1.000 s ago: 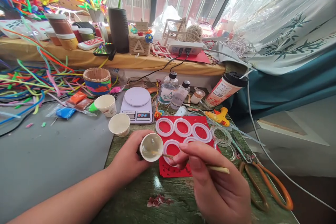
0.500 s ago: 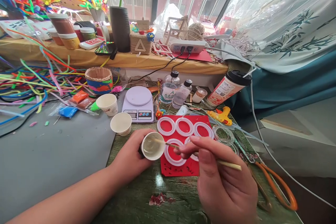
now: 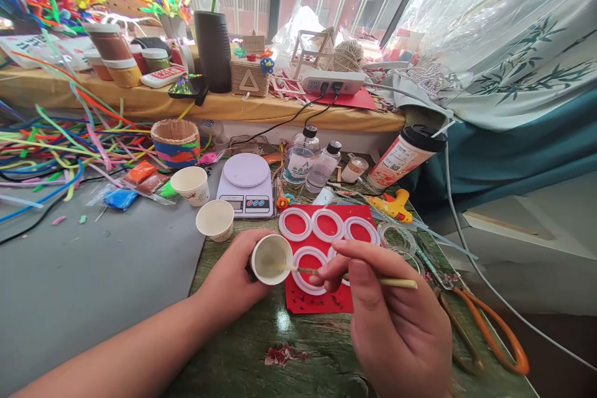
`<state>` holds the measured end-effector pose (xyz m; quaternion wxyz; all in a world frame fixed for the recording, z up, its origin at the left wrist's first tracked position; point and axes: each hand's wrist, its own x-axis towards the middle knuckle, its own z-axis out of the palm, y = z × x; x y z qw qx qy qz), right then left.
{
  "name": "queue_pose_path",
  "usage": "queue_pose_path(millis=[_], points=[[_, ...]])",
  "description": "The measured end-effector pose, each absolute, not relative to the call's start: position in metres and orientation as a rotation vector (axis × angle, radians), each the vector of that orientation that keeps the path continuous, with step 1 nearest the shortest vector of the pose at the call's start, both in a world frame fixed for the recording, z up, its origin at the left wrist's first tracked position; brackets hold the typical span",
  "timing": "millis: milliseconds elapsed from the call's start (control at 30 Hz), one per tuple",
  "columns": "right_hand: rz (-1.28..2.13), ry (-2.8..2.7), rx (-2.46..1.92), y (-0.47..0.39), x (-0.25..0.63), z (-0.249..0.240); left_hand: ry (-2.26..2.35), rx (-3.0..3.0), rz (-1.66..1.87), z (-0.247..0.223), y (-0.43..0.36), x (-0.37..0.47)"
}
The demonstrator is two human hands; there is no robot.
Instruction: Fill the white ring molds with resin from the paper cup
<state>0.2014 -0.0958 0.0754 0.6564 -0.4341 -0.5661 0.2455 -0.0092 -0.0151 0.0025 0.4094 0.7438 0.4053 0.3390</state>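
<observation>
My left hand grips a small white paper cup holding a clear liquid, tilted toward me over the green table. My right hand pinches a thin wooden stick, whose tip dips into the cup. Just behind the cup lies a red sheet carrying several white round ring moulds; my right hand hides part of the nearer ones.
Two more paper cups, a white kitchen scale, two clear bottles and a yellow glue gun stand behind. Orange-handled scissors lie at the right. Coloured pipe cleaners cover the left. A tall lidded drink cup leans at the back right.
The stick's tip has swung around inside the cup, from its lower rim up across the liquid and back down. The cup stays in my left hand.
</observation>
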Motion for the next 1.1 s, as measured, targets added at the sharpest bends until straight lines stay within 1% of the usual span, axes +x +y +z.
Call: queue_pose_path(millis=[267, 367, 600, 733, 867, 967, 1100], points=[[0.598, -1.261, -0.966, -0.0946, 0.2005, 0.0740, 1.014, 1.873, 0.864, 0.0002, -0.0154, -0.0092], [0.541, -1.280, -0.979, -0.0956, 0.2012, 0.0717, 1.026, 1.868, 0.858, -0.0004, -0.0149, -0.0089], [0.526, -1.305, -0.971, -0.0969, 0.2000, 0.0707, 1.024, 1.863, 0.857, -0.0006, -0.0151, -0.0094], [0.571, -1.314, -0.951, -0.0982, 0.2006, 0.0718, 1.021, 1.858, 0.847, 0.0008, -0.0157, -0.0088], [0.479, -1.376, -0.994, -0.0995, 0.2036, 0.0721, 1.025, 1.855, 0.845, 0.0004, -0.0153, -0.0085], [0.525, -1.374, -0.997, -0.0998, 0.2046, 0.0718, 1.020, 1.872, 0.845, 0.0001, -0.0150, -0.0090], [0.486, -1.345, -1.020, -0.1001, 0.2032, 0.0724, 1.029, 1.877, 0.844, 0.0018, -0.0154, -0.0093]])
